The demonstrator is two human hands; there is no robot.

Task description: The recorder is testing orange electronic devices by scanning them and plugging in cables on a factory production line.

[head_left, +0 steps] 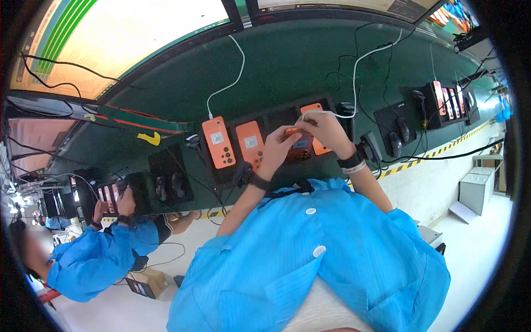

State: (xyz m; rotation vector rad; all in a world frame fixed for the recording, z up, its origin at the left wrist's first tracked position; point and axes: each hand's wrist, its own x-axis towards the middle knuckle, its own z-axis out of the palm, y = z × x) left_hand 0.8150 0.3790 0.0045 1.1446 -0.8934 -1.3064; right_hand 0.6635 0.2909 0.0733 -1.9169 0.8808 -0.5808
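Holding orange phone (299, 144) in left grip (276, 146), right grip (327, 130) apparently pinching white cable (354, 83)

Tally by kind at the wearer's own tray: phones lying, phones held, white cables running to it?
Phones lying in the tray: 3 (left phone, middle phone, right phone, partly hidden)
Held phone: 1
White cables: 2 (left cable, right cable)
Total: 6

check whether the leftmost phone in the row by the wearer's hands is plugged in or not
Plugged in, it appears: a white cable runs down to that orange phone's top edge and ends there.
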